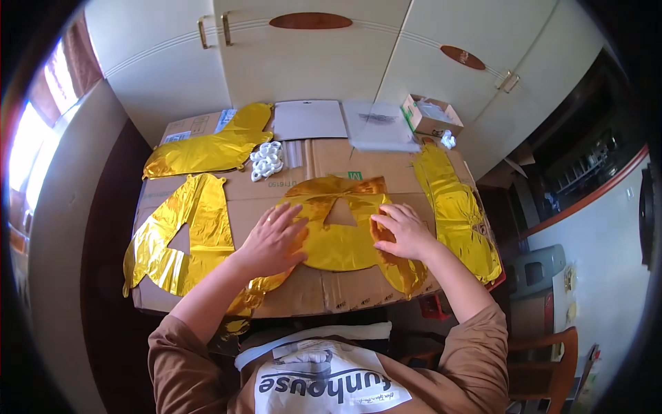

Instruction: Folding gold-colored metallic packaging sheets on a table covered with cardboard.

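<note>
A flat gold foil balloon (341,250) with a triangular opening lies in front of me on the cardboard-covered table. My left hand (270,238) rests over its left side, fingers spread and touching the foil. Over the right side is my right hand (402,231), thumb and fingers apart against a folded, darker flap of the foil. Part of the balloon hangs crumpled over the near edge by my left forearm. To the left lies another flat gold foil balloon (210,224), also with a triangular gap.
A long gold balloon (207,148) lies at the back left, and a folded gold balloon (455,214) at the right. White rings (267,160), a white board (310,120), a clear plastic sheet (379,126) and a small box (431,114) sit along the back. Cabinets rise behind.
</note>
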`<state>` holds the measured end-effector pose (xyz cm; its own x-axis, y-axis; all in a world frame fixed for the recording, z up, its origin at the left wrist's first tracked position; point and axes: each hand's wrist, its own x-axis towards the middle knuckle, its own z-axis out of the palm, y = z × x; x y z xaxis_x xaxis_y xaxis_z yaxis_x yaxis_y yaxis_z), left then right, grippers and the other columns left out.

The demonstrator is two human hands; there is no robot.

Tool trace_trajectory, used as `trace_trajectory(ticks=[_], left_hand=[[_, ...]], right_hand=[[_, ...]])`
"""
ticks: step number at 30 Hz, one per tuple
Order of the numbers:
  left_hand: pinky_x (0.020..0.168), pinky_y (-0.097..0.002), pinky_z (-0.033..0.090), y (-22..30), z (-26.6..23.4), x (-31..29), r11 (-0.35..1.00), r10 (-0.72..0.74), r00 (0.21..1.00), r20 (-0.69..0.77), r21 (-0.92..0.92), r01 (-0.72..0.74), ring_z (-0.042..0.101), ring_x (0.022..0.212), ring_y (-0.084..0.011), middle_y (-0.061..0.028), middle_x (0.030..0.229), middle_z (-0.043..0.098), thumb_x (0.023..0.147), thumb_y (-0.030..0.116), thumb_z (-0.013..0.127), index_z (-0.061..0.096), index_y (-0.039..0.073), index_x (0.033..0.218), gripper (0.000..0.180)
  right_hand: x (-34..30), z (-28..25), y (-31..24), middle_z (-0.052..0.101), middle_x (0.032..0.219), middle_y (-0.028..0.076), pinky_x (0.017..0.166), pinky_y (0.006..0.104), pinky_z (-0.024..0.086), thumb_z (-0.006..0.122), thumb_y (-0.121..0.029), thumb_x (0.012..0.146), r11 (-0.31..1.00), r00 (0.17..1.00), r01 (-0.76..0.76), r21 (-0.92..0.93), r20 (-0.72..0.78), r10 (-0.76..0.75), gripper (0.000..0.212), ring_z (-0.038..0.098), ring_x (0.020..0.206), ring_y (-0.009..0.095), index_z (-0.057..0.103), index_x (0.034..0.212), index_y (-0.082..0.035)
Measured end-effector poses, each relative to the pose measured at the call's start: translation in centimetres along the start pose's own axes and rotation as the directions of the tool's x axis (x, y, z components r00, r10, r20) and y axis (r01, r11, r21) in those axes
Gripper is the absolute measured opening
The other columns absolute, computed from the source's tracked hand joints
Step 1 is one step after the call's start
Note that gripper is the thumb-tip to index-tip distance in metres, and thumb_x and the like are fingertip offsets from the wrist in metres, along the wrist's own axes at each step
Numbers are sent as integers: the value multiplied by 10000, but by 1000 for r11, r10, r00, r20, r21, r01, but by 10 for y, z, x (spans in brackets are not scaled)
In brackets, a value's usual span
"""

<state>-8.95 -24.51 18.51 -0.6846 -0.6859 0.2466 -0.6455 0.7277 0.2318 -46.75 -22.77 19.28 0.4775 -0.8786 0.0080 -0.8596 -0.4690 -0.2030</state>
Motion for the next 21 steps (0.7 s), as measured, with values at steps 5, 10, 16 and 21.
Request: trace_trajectory(ticks=[5, 10, 16, 21], left_hand=[[1194, -516, 306, -20, -5, -14, 997, 6, 990, 144, -82, 6, 389, 1444, -379, -190, 1514, 464, 780, 526, 794, 517, 60, 1447, 859], [1114, -510, 369, -6, -12, 19, 998, -4, 994, 112, -58, 11, 487, 1321, -347, -146, 1385, 550, 761, 494, 808, 625, 86, 1294, 696], [1075, -494, 393, -17, 22, 59, 993, 51, 998, -48, -103, -56, 525, 1240, -335, -121, 1271, 587, 749, 408, 829, 661, 98, 1112, 506], [1068, -497, 399, -18, 20, 59, 992, 54, 991, -122, -110, -67, 534, 1225, -341, -122, 1257, 590, 741, 352, 839, 658, 97, 1093, 471]], right_hand=[[-18, -9, 1, 454, 1507, 161, 1185, 502, 344, 852, -485, 757, 991, 998, -3, 135, 57, -5, 834, 412, 1418, 368, 548, 1444, -122], [-16, -20, 3, 429, 1547, 152, 1179, 483, 368, 885, -483, 702, 997, 993, -43, 66, 115, 35, 914, 422, 1406, 361, 531, 1461, -117], [-11, -20, 8, 472, 1522, 167, 1115, 454, 428, 886, -453, 739, 993, 998, -67, 95, 28, 65, 794, 501, 1339, 340, 597, 1387, -96], [19, -32, 131, 717, 1169, 143, 881, 383, 554, 835, -341, 819, 705, 786, -339, 623, -225, 577, 393, 686, 1035, 279, 708, 1083, -79]])
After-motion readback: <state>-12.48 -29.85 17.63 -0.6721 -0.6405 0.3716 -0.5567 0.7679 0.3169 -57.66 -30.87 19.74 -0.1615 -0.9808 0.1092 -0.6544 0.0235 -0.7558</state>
